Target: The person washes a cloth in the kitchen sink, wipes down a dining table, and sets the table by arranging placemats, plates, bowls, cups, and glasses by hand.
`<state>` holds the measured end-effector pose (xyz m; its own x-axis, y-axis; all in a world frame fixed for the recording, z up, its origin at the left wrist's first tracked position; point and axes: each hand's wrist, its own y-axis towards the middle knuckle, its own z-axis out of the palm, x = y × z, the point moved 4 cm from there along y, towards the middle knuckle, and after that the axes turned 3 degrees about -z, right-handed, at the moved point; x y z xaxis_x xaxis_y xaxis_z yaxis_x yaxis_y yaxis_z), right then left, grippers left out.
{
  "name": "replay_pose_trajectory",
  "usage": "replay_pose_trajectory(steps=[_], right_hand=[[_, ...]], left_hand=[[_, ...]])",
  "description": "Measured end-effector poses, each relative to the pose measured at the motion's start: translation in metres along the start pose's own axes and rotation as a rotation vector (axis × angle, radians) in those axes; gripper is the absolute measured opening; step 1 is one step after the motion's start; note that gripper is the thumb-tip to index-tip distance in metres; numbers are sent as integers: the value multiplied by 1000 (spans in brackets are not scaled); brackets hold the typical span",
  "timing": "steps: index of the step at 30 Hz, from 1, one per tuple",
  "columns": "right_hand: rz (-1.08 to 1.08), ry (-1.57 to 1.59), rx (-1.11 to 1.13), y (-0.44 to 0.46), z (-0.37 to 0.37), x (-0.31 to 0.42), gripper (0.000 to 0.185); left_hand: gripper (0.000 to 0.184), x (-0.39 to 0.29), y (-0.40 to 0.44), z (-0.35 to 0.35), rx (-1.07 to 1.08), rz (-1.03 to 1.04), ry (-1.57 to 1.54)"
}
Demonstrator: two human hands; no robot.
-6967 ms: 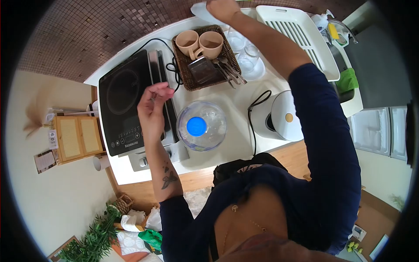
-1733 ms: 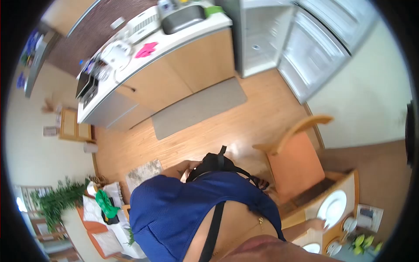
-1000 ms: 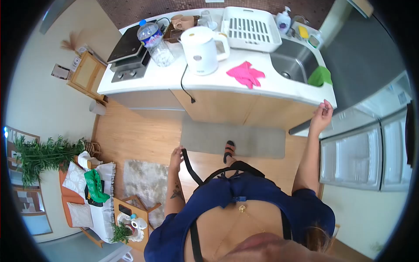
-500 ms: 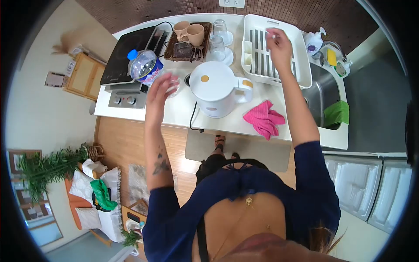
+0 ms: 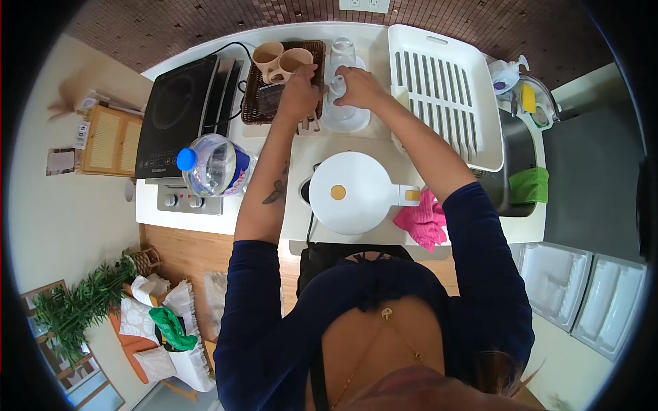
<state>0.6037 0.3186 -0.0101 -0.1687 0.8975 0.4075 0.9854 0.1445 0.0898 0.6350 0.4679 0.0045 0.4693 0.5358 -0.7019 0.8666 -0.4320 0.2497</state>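
Behind the counter (image 5: 171, 221) we see a wall of small brown tiles (image 5: 171, 27) with a white outlet plate (image 5: 364, 5). To our left a pale wall (image 5: 38, 226) backs a light wood cabinet (image 5: 106, 157) with woven doors; below, we have a wood floor (image 5: 181, 250), an orange sofa (image 5: 129, 330) and a leafy plant (image 5: 86, 308). On our right, white refrigerator doors (image 5: 606, 308) stand open in bright light

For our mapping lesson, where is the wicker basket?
In the head view, the wicker basket stands upper left of centre, between the black cooktop and the glasses.
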Motion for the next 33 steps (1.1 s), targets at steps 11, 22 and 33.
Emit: replay_pose_trajectory(steps=[11,22,33], right_hand=[[128,194,-206,-21,-136,-39,56],[293,370,-296,-40,-157,-34,53],[280,1559,-528,-98,-120,-91,38]], left_hand=[[14,14,22,73,290,218,832],[18,15,28,116,435,312,1211],[14,15,48,106,351,292,1021]])
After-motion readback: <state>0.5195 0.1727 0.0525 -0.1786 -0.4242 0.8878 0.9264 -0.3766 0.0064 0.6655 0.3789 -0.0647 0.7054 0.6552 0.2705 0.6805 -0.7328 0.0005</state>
